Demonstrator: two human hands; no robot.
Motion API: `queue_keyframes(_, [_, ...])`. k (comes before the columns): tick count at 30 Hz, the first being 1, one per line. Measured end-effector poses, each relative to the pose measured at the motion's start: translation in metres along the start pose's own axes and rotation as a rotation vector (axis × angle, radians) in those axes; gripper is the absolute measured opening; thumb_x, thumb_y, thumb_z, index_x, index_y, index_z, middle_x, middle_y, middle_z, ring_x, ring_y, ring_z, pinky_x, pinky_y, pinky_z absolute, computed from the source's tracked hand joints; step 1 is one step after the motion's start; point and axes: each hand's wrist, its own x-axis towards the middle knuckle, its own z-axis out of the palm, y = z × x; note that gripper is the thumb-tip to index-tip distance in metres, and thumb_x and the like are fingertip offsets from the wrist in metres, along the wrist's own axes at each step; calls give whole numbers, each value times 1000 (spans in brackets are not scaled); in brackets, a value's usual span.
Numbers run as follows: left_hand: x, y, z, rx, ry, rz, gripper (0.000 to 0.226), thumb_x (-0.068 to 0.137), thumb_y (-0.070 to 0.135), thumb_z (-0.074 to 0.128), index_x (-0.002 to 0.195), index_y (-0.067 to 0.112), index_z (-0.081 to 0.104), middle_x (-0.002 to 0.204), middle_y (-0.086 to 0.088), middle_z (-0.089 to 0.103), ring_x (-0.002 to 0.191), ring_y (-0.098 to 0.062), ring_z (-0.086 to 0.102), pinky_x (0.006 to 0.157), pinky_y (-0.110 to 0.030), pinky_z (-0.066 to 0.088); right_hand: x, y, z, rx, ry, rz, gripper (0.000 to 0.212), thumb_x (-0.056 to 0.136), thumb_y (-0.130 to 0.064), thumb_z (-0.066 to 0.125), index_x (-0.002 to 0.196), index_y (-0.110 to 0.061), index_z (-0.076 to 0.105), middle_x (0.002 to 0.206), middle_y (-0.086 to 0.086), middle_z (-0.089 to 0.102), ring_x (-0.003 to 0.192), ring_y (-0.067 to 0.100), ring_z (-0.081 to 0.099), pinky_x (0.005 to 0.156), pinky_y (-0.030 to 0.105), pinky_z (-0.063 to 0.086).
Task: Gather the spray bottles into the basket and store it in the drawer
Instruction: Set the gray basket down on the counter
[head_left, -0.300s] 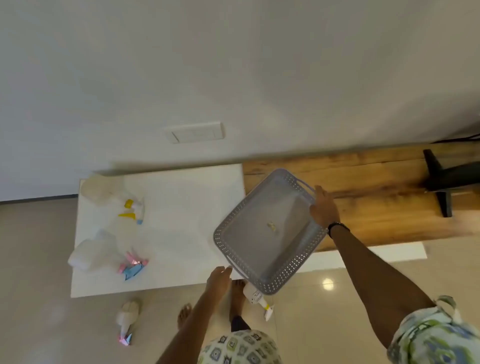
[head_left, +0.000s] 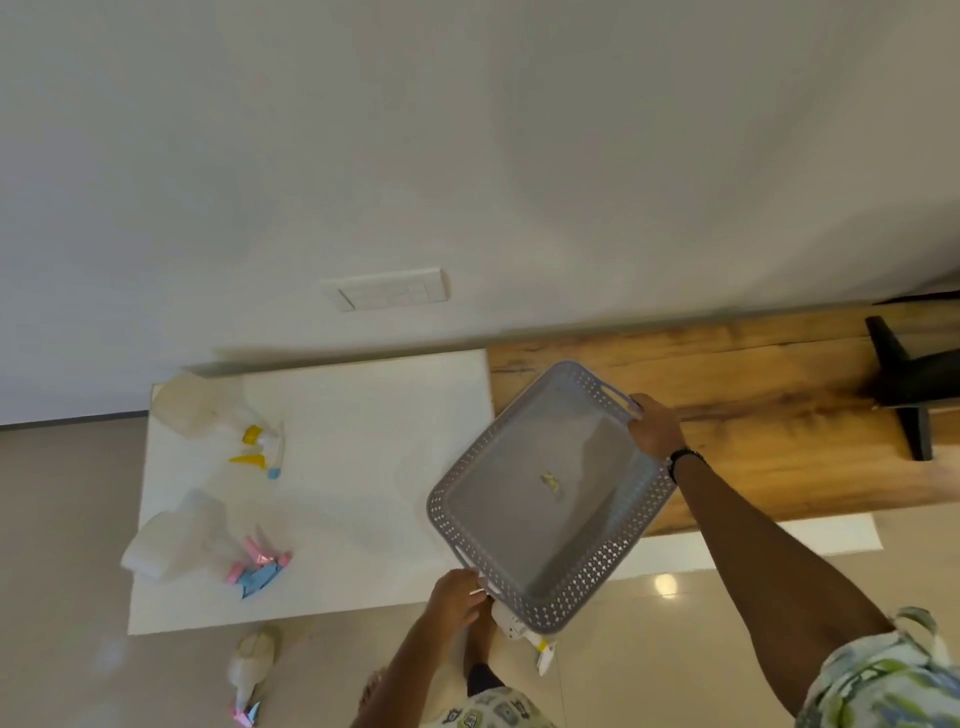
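Four translucent white plastic spray bottles show: a yellow-triggered one (head_left: 218, 415) and a pink-and-blue-triggered one (head_left: 171, 540) on the white tabletop left of the hands, another pink-and-blue one (head_left: 252, 670) on the floor below them, and a fourth (head_left: 519, 631) (mostly hidden) under the single grey perforated plastic basket (head_left: 597, 587) held between two hands.

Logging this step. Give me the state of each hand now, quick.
Left hand: closed on the basket's near handle.
Right hand: closed on the basket's far handle.

Perforated matt grey plastic basket (head_left: 550, 499), grainy brown wooden top (head_left: 753, 415), smooth white surface (head_left: 363, 441), glossy tiled floor (head_left: 649, 649).
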Motion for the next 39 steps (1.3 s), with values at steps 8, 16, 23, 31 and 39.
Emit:
queue_keyframes(8, [-3, 1, -31, -260, 120, 69, 14, 94, -9, 42, 102, -4, 53, 96, -15, 57, 79, -22, 62, 66, -26, 47, -25, -3, 4, 14, 162, -56, 20, 91, 6, 47, 101, 8, 65, 95, 26, 65, 82, 36, 55, 66, 33, 33])
queue_keyframes(16, [-38, 18, -108, -341, 303, 158, 34, 93, 1, 49, 127, 1, 52, 108, -15, 57, 94, -23, 49, 77, -30, 39, -103, -48, 29, 312, 260, -59, 16, 85, 5, 61, 99, 7, 70, 98, 26, 70, 95, 40, 63, 82, 42, 49])
queue_keyframes(23, [-82, 27, -183, -333, 389, 318, 34, 90, -8, 46, 122, -2, 57, 98, -8, 56, 73, -16, 51, 62, -26, 40, -168, -103, 52, 464, 212, -76, 20, 83, 4, 61, 101, 4, 70, 105, 23, 70, 101, 36, 64, 92, 46, 51])
queue_keyframes(31, [-103, 10, -250, -323, 341, 322, 27, 87, -11, 43, 91, 7, 63, 88, -10, 55, 70, -16, 51, 62, -26, 42, -222, -142, 87, 506, 212, -9, 31, 78, 7, 55, 100, -6, 73, 103, 16, 71, 102, 36, 63, 90, 46, 51])
queue_keyframes(39, [-77, 1, -298, -161, 206, 253, 27, 92, 2, 44, 114, 13, 53, 105, -6, 53, 96, -21, 51, 84, -34, 42, -235, -151, 140, 637, 121, 96, 36, 82, 14, 52, 112, -1, 66, 114, 21, 67, 91, 25, 58, 90, 46, 50])
